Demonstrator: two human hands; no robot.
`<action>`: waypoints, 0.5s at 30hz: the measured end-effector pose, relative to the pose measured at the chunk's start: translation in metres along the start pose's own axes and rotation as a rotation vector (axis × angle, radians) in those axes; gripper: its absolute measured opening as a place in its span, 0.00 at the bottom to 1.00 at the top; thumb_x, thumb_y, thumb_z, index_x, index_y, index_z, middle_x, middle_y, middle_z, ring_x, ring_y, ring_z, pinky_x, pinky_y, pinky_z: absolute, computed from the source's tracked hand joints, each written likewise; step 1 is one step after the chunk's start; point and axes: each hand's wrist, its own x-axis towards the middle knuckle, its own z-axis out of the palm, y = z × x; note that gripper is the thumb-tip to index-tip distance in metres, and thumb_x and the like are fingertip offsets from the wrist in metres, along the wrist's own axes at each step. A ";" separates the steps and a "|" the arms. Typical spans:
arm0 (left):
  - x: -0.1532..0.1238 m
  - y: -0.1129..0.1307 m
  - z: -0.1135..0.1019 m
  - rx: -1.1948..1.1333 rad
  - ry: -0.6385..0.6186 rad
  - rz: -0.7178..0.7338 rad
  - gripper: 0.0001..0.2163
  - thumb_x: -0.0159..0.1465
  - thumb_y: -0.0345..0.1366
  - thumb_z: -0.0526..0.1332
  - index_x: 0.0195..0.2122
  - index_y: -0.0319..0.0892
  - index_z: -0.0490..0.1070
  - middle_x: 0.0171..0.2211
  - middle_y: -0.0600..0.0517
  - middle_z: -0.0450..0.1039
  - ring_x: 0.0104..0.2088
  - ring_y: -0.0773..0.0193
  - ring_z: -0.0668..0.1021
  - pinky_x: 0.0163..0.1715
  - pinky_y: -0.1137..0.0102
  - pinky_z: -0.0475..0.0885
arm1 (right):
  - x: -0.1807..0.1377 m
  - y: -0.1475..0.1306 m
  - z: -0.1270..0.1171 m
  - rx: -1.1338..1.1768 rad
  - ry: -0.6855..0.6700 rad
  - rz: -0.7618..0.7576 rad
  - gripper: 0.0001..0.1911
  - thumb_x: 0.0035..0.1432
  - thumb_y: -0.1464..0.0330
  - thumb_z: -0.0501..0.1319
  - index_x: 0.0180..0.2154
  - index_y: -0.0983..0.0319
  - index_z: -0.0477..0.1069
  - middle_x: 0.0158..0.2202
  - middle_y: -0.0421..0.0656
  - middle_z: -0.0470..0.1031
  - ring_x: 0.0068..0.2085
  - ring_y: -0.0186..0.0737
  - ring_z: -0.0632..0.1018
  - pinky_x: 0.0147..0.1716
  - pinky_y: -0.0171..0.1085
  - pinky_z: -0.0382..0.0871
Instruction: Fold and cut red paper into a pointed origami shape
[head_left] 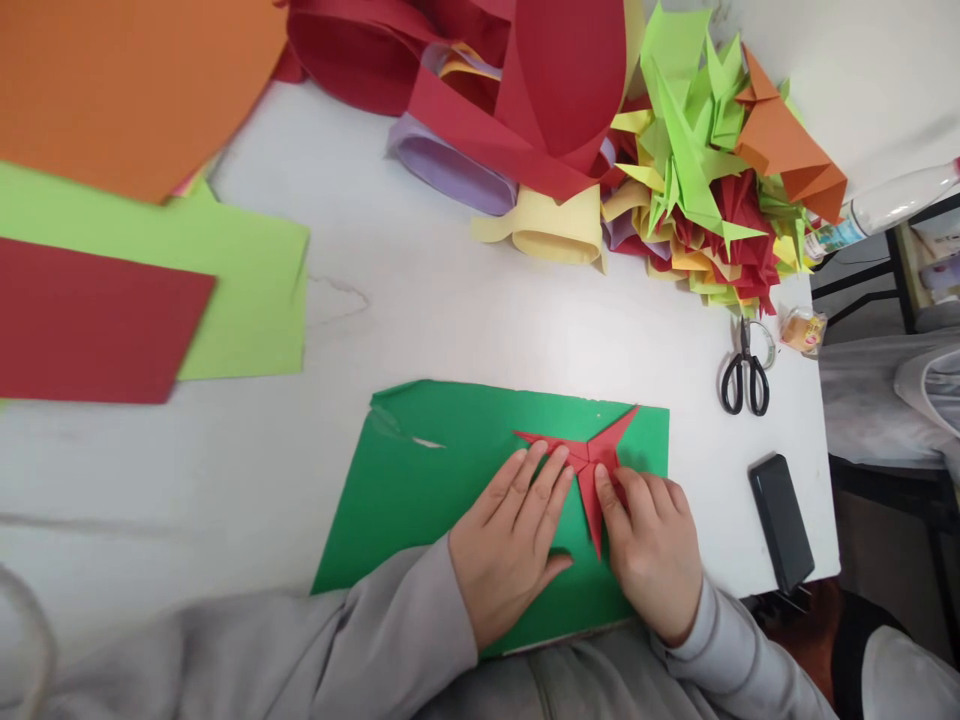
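Note:
A red folded paper star (592, 458) with several long points lies on a green board (405, 500) at the table's near edge. My left hand (517, 540) rests flat, its outstretched fingertips pressing on the star's left arm. My right hand (651, 545) has curled fingers at the star's right side, thumb on the paper near the middle and the other fingertips by its edge, pinching it. Part of the star's right side is hidden under those fingers.
Red and light green paper sheets (247, 300) and an orange sheet (135, 90) lie left. Paper loops (555, 225) and a heap of folded paper pieces (697, 170) fill the back. Black-handled scissors (744, 375), a black power-bank-like block (781, 522) and a bottle (900, 205) are right.

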 end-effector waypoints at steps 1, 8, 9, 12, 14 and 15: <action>0.000 0.000 -0.001 0.006 0.005 -0.008 0.32 0.60 0.53 0.61 0.56 0.30 0.69 0.59 0.38 0.66 0.61 0.45 0.65 0.64 0.57 0.49 | 0.000 0.000 0.000 0.001 -0.002 0.000 0.17 0.64 0.75 0.49 0.50 0.69 0.71 0.42 0.53 0.72 0.39 0.46 0.68 0.37 0.44 0.62; 0.003 -0.003 -0.002 0.051 0.013 -0.032 0.31 0.65 0.52 0.52 0.57 0.27 0.66 0.58 0.35 0.67 0.60 0.48 0.67 0.62 0.58 0.54 | 0.000 0.000 0.001 0.008 0.009 -0.002 0.17 0.64 0.75 0.49 0.50 0.70 0.71 0.42 0.54 0.72 0.39 0.46 0.67 0.37 0.44 0.62; 0.003 -0.003 -0.002 0.057 0.021 -0.027 0.31 0.65 0.51 0.52 0.56 0.27 0.67 0.57 0.35 0.68 0.59 0.49 0.67 0.61 0.59 0.54 | -0.001 0.000 0.001 0.006 0.006 0.002 0.17 0.63 0.75 0.49 0.50 0.69 0.71 0.42 0.53 0.71 0.39 0.45 0.67 0.37 0.43 0.61; 0.004 -0.004 -0.002 0.068 0.040 -0.019 0.30 0.65 0.51 0.52 0.55 0.27 0.68 0.55 0.37 0.70 0.57 0.49 0.69 0.61 0.61 0.54 | -0.002 0.000 0.002 0.008 -0.006 0.012 0.17 0.63 0.75 0.51 0.50 0.68 0.70 0.43 0.53 0.71 0.40 0.45 0.68 0.38 0.43 0.61; 0.005 -0.004 -0.002 0.067 0.034 -0.026 0.30 0.65 0.51 0.52 0.56 0.28 0.67 0.55 0.37 0.70 0.57 0.49 0.69 0.61 0.61 0.54 | -0.002 0.000 0.002 0.009 -0.004 0.008 0.17 0.63 0.75 0.51 0.51 0.68 0.70 0.43 0.53 0.71 0.40 0.45 0.68 0.38 0.43 0.61; 0.005 -0.004 -0.002 0.066 0.033 -0.033 0.30 0.65 0.52 0.52 0.57 0.28 0.67 0.56 0.37 0.70 0.57 0.49 0.69 0.61 0.61 0.54 | -0.002 0.000 0.002 0.010 -0.002 0.004 0.17 0.63 0.75 0.51 0.51 0.69 0.70 0.43 0.53 0.71 0.40 0.45 0.68 0.38 0.43 0.62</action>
